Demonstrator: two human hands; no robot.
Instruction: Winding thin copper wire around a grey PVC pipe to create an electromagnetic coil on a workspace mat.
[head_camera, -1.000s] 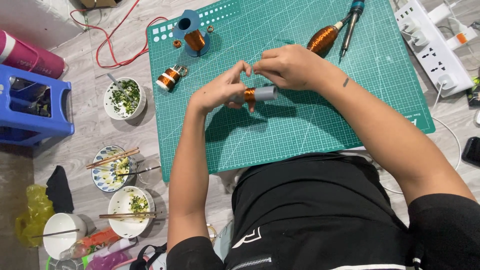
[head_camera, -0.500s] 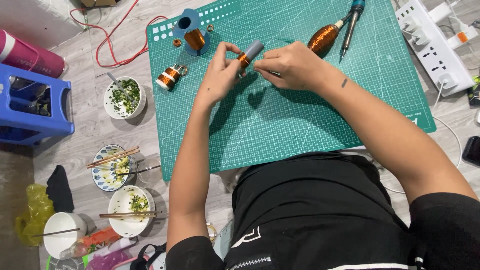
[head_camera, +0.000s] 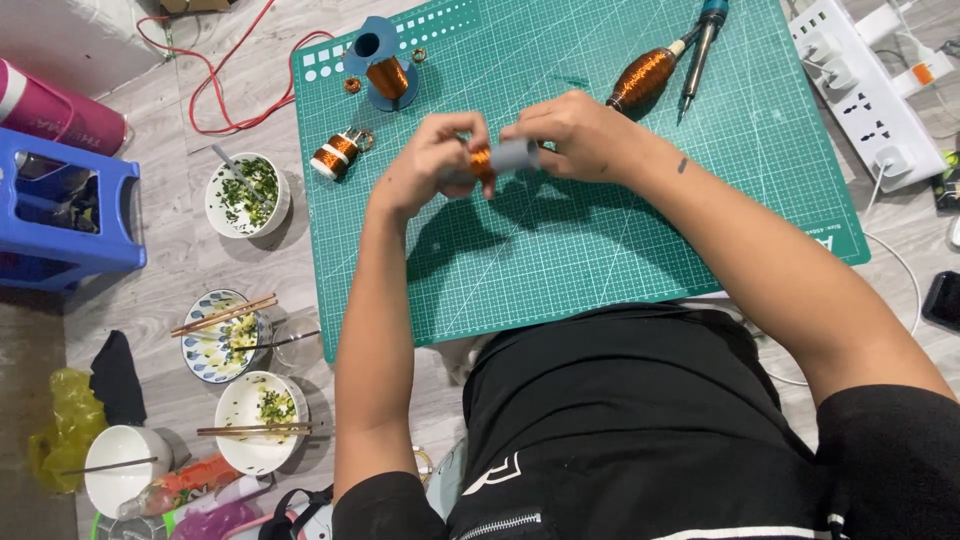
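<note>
The grey tube (head_camera: 512, 156) with copper wire wound on it is now held flat, level above the green mat (head_camera: 600, 250); half a second ago it was tipped up. It is gripped by the left hand (head_camera: 430, 160) at 9 o'clock and the right hand (head_camera: 570, 135) at 3 o'clock, close together.

Support: grey wood-look floor (head_camera: 180, 130). Directly on it: green cutting mat (head_camera: 600, 240), blue plastic stool (head_camera: 70, 215) at left, four bowls w/ chopsticks (head_camera: 225, 315), white power strip (head_camera: 865, 85) at right, red cable (head_camera: 215, 75). On mat: copper coil spools (head_camera: 338, 155), soldering iron (head_camera: 700, 35).
</note>
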